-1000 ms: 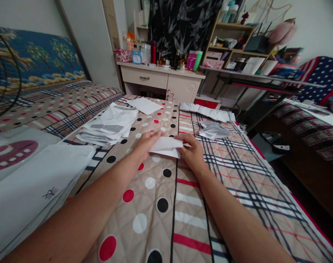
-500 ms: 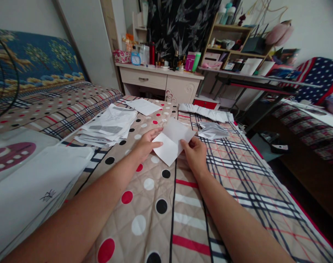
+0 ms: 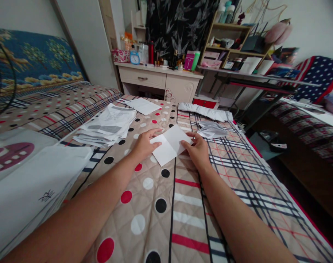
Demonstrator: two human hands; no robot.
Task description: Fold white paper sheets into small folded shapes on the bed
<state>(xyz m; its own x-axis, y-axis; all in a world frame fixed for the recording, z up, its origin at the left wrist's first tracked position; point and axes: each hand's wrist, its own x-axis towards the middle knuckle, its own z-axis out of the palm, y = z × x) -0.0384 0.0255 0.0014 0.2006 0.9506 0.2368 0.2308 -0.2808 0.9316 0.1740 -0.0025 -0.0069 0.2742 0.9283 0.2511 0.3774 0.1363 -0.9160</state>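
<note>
Between my two hands is a white sheet of paper [image 3: 169,145] with a crease across its middle, held just over or on the patterned bedspread [image 3: 150,219]. My left hand [image 3: 146,143] pinches its left corner, thumb on top and fingers behind. At the opposite corner my right hand [image 3: 197,149] grips the sheet between thumb and fingers. Close to the right hand lie some folded papers [image 3: 212,130]. Left of my left hand is a stack of loose printed papers [image 3: 106,126].
A white sheet [image 3: 143,106] and a long folded white strip [image 3: 206,112] lie farther back on the bed. White bags [image 3: 37,182] with a pink print fill the near left. Beyond the bed stand a dresser [image 3: 155,78] and a cluttered shelf desk [image 3: 232,54].
The creased sheet has tilted lower and flatter, its back corner coming down. My right hand has turned slightly, with more fingers showing behind the corner. Both hands keep hold of the paper.
</note>
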